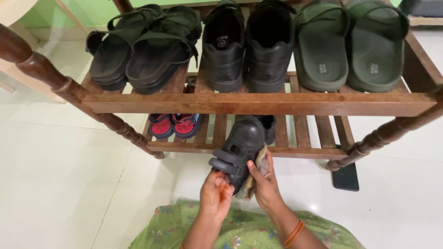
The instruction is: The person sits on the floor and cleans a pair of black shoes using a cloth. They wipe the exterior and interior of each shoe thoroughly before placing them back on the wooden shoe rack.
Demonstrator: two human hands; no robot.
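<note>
My left hand (216, 193) grips the strap end of a small black child's shoe (240, 145), holding it up just in front of the wooden shoe rack (258, 103). My right hand (265, 182) holds a beige cloth (254, 177) pressed against the shoe's right side. The shoe's toe points away from me toward the lower shelf. Its mate, another small black shoe (269, 127), sits on the lower shelf right behind it.
The top shelf carries black strap sandals (143, 46), black shoes (247, 44) and green slides (348, 46). Small red and blue shoes (175, 125) rest on the lower shelf. A dark phone (346, 177) lies on the white tiled floor by the rack's right leg.
</note>
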